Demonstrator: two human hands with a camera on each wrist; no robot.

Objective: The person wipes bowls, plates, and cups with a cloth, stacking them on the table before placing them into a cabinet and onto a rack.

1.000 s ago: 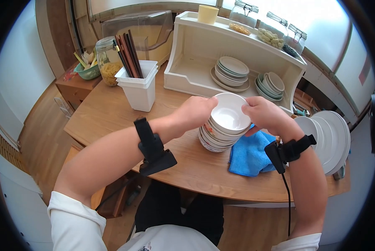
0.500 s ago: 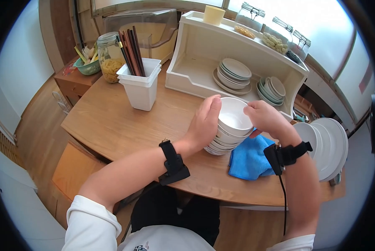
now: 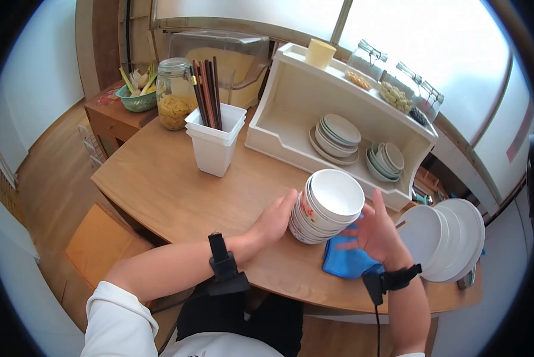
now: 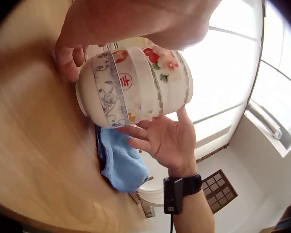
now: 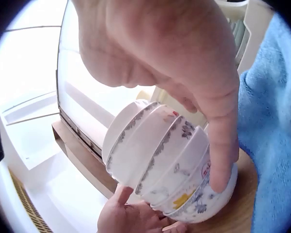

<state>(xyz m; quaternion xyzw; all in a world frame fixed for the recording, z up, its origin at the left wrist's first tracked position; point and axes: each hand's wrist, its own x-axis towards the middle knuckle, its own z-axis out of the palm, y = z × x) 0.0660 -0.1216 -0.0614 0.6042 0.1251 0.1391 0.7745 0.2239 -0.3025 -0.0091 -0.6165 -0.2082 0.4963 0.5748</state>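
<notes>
A stack of several white bowls (image 3: pixel 327 205) with floral bands stands on the wooden table, leaning a little in the head view. My left hand (image 3: pixel 271 221) is at the stack's left side, fingers extended along the bowls. On the other side my right hand (image 3: pixel 379 235) is spread, palm facing the stack. In the right wrist view its fingers (image 5: pixel 222 160) lie close beside the lower bowls (image 5: pixel 160 160); whether they touch is unclear. A blue cloth (image 3: pixel 345 260) lies under and beside the right hand.
A white shelf (image 3: pixel 267 140) with plates (image 3: pixel 341 128) and small bowls stands behind. White containers (image 3: pixel 213 152) with chopsticks and a pasta jar (image 3: pixel 174 107) are at the back left. Large white plates (image 3: pixel 460 238) stand at the right.
Both hands have come off the top bowl's rim and lowered to the stack's sides. The right fingers have spread out. The head view has shifted, so things appear lower.
</notes>
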